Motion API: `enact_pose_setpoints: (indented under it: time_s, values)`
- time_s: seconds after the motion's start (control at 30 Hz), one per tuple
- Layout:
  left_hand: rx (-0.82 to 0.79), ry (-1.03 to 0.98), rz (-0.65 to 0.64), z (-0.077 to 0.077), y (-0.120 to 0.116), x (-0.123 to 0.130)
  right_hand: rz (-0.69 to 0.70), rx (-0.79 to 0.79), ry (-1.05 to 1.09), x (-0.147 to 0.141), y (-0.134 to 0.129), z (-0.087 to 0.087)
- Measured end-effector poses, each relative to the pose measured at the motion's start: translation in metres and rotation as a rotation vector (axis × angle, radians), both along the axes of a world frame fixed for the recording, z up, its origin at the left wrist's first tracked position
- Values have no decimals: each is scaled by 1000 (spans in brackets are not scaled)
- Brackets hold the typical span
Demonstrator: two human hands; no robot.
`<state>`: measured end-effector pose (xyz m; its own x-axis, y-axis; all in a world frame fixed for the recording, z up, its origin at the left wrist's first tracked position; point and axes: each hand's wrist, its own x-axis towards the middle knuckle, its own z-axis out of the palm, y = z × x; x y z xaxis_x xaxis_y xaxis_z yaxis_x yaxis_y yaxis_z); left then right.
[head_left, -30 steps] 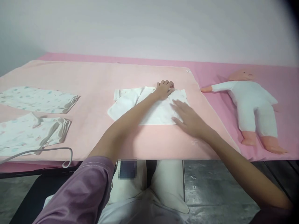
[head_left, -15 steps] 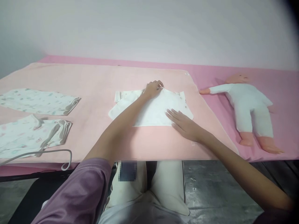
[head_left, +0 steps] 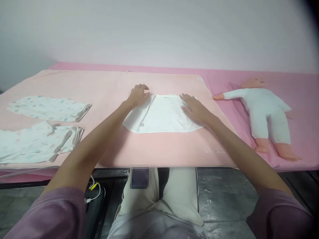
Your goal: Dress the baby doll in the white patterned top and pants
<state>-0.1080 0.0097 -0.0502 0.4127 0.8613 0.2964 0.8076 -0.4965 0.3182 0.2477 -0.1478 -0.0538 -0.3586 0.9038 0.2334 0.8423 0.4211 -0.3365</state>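
1. White cloth baby top (head_left: 161,114) lies spread out in the middle of a pale peach blanket (head_left: 159,154), near its front edge, with the hem towards the person.
2. Left hand (head_left: 138,95): half a second ago it was at the top's neckline; now it is at the upper left corner, fingers bent. Whether it grips the cloth cannot be told.
3. Right hand (head_left: 195,108): it has moved up from near the hem to the upper right part of the top, where it lies open, fingers extended, palm down.
4. With the left hand away, the middle of the neckline is uncovered, showing small dark marks; the upper corners are now largely hidden by the hands.
5. Both arms now reach in from either side, wider apart than before.
6. Two white printed folded cloth garments, the farther one (head_left: 50,108) and the nearer one (head_left: 30,142), remain at the left.
7. A doll in a white suit (head_left: 260,106) still lies on the darker pink sheet (head_left: 305,122) at the right.
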Motion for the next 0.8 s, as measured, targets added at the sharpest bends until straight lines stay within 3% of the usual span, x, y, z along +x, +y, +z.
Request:
enact_pose_setpoints:
  time_s: [0.13, 0.27, 0.4, 0.6, 0.7, 0.8]
  values:
    - [22, -8, -136, -11, -22, -29, 26, -73, -37, -14, 56, -14]
    - [-39, 51, -228, -30, -45, -28, 8, -92, -59, -30, 77, -33]
    - [-148, 191, -225, -35, -45, -25, 13, -88, -62, -32, 76, -40]
    - [-140, 283, -161, -31, -41, -14, 22, -62, -125, -29, 76, -43]
    - [-70, 296, -151, -26, -47, -6, -34, -8, -168, -37, 70, -33]
    - [23, 263, -174, -18, -60, 1, -54, 158, -176, -58, 43, -9]
